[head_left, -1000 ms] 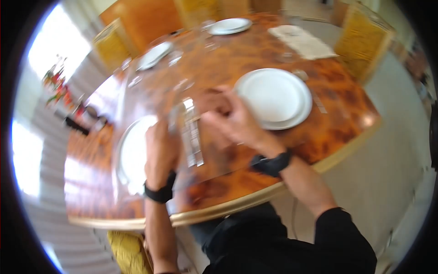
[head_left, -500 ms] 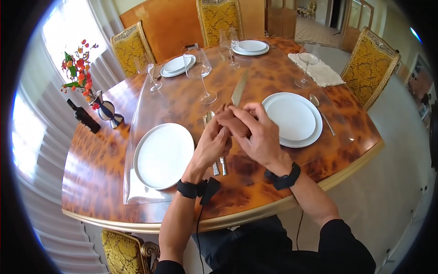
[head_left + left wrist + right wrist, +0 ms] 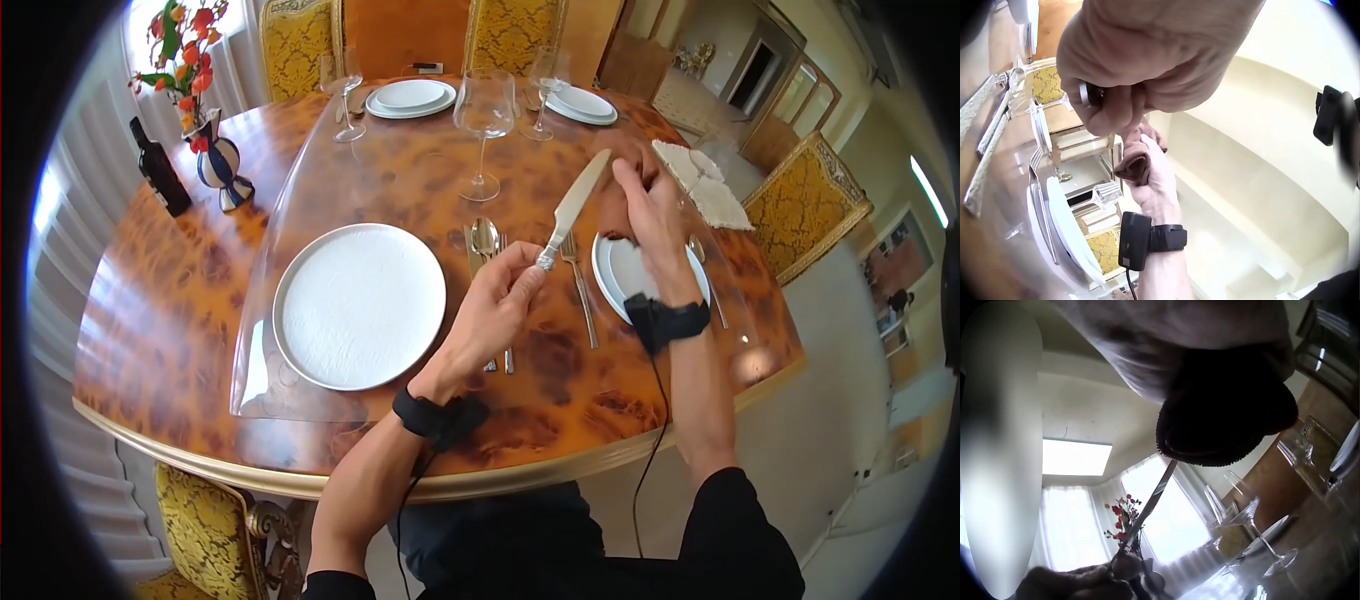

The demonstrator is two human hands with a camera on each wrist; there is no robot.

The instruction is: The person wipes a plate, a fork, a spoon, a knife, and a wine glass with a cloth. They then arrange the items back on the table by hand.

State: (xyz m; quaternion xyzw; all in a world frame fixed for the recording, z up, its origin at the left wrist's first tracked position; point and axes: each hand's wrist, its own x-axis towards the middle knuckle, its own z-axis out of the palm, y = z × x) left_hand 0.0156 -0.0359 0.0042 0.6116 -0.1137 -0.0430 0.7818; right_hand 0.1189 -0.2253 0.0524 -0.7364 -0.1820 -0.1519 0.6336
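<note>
In the head view my left hand pinches the handle of a table knife, its blade slanting up and to the right. My right hand grips a brown cloth beside the blade tip. The left wrist view shows the cloth bunched in the right hand, beyond the left hand. From the right wrist, the cloth looks dark, and the knife reaches up to its lower edge; whether they touch I cannot tell.
A large white plate lies at the left, stacked plates at the right behind my right hand. Between them are a spoon and a fork. A wine glass stands further back; a bottle and vase stand left.
My hands, together around the cloth half a second ago, are now apart. The right hand has moved up and right with the cloth; the knife now shows clear of it in the left hand. The view has shifted.
</note>
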